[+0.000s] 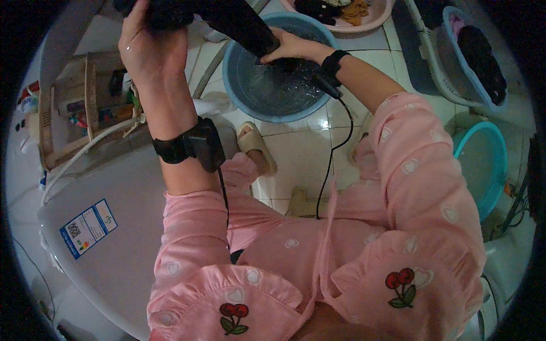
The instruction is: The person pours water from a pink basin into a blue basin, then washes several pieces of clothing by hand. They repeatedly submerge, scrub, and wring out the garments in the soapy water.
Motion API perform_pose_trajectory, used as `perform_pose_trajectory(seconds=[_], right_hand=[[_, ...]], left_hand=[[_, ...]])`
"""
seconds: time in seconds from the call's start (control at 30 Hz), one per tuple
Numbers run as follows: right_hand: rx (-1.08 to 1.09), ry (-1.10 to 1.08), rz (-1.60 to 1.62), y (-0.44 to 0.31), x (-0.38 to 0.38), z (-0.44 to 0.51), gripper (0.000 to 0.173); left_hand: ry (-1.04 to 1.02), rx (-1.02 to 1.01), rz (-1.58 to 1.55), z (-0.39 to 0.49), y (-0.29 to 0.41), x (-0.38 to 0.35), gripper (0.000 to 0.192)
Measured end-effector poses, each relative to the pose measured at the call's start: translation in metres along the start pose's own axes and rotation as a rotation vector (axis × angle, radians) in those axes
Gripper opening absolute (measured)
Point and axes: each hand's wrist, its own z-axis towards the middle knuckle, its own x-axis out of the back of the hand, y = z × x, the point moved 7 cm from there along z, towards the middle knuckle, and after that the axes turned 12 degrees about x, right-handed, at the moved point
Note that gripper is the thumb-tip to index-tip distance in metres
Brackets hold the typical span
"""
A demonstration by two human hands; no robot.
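A dark, wet-looking cloth (239, 25) stretches between my two hands over a blue plastic basin (228, 81). My left hand (155, 51) is raised at the upper left and grips a bunched part of the cloth; its upper end runs out of the picture. Above the basin, my right hand (294, 44) grips the cloth's other end between thumb and fingers. Water (273, 91) in the basin looks rippled and bubbly under that hand, where something dark shows at the surface. Both wrists wear black straps with cabled devices.
At the top stands a pink basin (375, 21) with dark and brown cloths. A blue basket (448, 55) at the right holds dark cloth. Below it is a turquoise basin (503, 166). On the left are a wooden rack (87, 93), a pale hose (85, 149) and a labelled white appliance (132, 213).
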Motion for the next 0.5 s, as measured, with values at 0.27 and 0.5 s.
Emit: perform_pose_trajectory(seconds=[0.27,0.5], right_hand=[[-0.152,0.298,0.402,0.006,0.041,0.002,0.039],[0.111,0.112,0.505,-0.077,0.050,0.015,0.028]], left_hand=[[0.456,0.198,0.189,-0.020,-0.106,0.183,0.027],[0.603,0.959,-0.205,-0.075,-0.264,0.209,0.066]])
